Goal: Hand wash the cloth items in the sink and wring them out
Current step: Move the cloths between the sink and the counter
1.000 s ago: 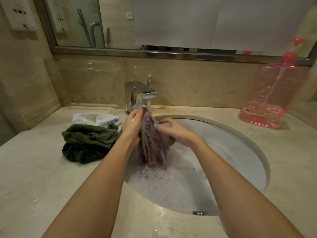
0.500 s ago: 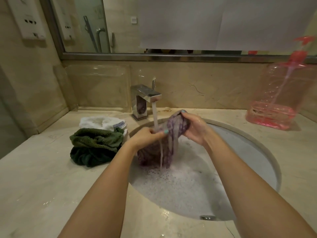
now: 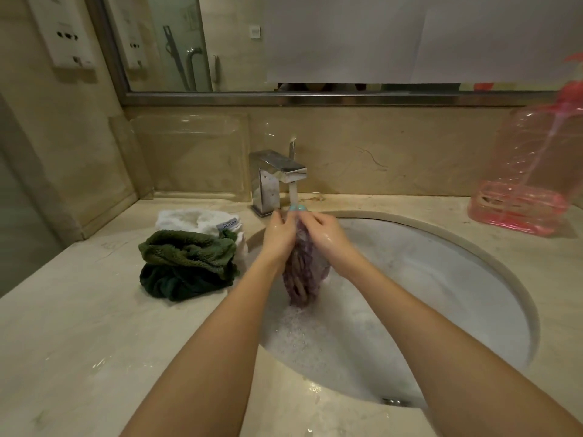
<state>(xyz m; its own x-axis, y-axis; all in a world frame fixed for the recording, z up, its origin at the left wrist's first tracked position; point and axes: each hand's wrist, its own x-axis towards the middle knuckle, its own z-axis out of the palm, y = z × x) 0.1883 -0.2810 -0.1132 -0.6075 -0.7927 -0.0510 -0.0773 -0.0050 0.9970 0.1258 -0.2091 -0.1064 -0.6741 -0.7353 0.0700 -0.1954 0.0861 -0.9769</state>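
at the centre of the frame the left hand (image 3: 279,236) and the right hand (image 3: 325,236) are clasping a bunched purple cloth (image 3: 303,275) between them, one on each side; the fingers of both hands are closing around the cloth's upper end, with teal-painted fingertips (image 3: 298,208) meeting at the top just under the faucet (image 3: 277,175); how the thumbs are lying cannot be told; the cloth is hanging down in twisted folds from the hands, over the left part of the sink (image 3: 492,257), its lower end dangling just above the foam (image 3: 299,335) that is covering the water in the basin; a thin stream of water (image 3: 293,192) is running from the square chrome spout onto the fingertips; both hands are looking wet and shiny; left of the sink, on the pale stone countertop (image 3: 79,342), a dark green cloth (image 3: 186,263) is lying crumpled, touching a white cloth (image 3: 195,219) that is sitting just behind it with a small label showing; at the right edge of the frame a large pink transparent bottle (image 3: 533,184) with a pump top is standing on the counter against the wall, well apart from the hands; a mirror (image 3: 347,42) is spanning the top of the frame, and a white socket panel (image 3: 64,33) is hanging on the wall at the upper left.
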